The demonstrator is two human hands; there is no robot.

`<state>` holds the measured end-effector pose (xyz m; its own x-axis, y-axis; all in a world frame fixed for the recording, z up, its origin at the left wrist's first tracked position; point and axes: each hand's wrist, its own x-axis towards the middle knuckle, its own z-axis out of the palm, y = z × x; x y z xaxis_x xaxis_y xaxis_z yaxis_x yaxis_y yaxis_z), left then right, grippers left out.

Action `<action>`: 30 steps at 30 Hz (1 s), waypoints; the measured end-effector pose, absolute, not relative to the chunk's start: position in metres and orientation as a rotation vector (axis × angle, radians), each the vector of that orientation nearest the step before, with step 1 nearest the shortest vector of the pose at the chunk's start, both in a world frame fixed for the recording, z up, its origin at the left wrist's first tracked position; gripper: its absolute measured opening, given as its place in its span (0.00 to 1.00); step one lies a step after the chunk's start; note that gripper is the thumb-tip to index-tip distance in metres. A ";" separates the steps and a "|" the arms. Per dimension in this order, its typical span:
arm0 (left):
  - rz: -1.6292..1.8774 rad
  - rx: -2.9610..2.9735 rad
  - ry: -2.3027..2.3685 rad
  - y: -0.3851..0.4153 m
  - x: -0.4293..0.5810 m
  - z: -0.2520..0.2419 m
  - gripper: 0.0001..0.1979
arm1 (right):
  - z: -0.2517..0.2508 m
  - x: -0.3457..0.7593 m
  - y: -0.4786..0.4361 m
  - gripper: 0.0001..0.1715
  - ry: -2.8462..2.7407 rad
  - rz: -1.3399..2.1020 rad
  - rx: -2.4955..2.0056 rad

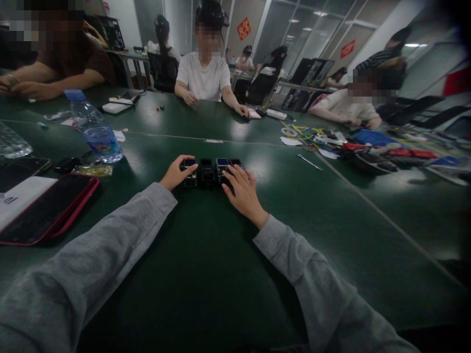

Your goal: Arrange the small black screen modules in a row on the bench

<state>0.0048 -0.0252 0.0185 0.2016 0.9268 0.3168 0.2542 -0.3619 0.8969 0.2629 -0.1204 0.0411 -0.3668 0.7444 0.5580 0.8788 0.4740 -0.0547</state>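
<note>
Several small dark box-shaped devices stand in a row on the green table [176, 274]. My left hand [179, 172] is closed around the leftmost device [190, 164], thumb at its near side and fingers behind. A black device [206, 172] stands beside it, touched by neither hand as far as I can see. My right hand [243, 190] has its fingers spread over the two devices at the right end, one with a bluish top [222, 162]. Its fingertips rest on or just above them; whether they grip is hidden.
At the left are a water bottle [96, 130], a red-cased phone [49, 208] and a small plastic packet [92, 170]. A wrench [309, 162] and a pile of cables and tools [382, 147] lie right. People sit across the table.
</note>
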 end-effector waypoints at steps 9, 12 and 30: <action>1.215 1.795 1.093 -0.021 0.004 0.014 0.20 | 0.041 0.263 -0.120 0.21 -2.188 -0.341 -1.360; 1.222 1.793 1.107 -0.022 0.005 0.016 0.21 | 0.045 0.260 -0.125 0.27 -2.304 -0.407 -1.327; 1.213 1.802 1.111 -0.024 0.005 0.018 0.20 | 0.042 0.260 -0.123 0.27 -2.298 -0.257 -1.301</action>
